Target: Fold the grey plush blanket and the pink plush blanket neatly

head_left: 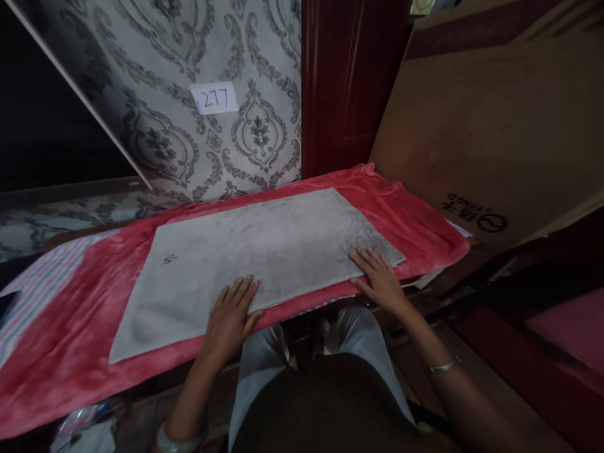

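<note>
Both our hands lie flat and open, gripping nothing: our left hand presses palm-down on the near edge of the grey cloth, fingers spread, while our right hand rests on the cloth's near right corner, fingertips on the fabric. That grey cloth is spread smooth in one flat sheet on top of the red blanket, which covers the table. Behind it we see patterned wallpaper with a paper label reading 277, and a cardboard box leaning at the right
</note>
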Demonstrator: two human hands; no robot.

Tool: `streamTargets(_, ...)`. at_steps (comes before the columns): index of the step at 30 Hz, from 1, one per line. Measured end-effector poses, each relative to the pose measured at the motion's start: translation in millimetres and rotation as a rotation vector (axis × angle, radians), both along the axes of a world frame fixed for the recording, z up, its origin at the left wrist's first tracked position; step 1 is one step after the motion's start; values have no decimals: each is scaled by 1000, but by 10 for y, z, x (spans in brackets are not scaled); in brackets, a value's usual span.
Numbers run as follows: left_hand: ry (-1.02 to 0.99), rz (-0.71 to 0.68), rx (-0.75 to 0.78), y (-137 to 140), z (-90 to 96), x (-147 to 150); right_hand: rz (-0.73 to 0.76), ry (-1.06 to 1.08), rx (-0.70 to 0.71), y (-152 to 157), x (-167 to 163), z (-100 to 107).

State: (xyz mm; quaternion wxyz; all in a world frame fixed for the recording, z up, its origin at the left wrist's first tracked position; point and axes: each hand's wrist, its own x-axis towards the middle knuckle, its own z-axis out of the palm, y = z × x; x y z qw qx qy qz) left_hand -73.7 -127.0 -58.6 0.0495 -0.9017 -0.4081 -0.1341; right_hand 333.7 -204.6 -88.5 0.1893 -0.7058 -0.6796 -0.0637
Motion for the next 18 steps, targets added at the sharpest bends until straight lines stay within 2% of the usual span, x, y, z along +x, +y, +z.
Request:
streamTargets(10,-58,-13,81,-24,-4,-140,114,94,42,-75,162,74)
streamTargets(14,-97,-13,159,-120,-34,-85,198,114,29,-3,-89,194)
streamTargets(18,-130,-9,246,-175,-20,-10,374,113,-36,393,-547,423)
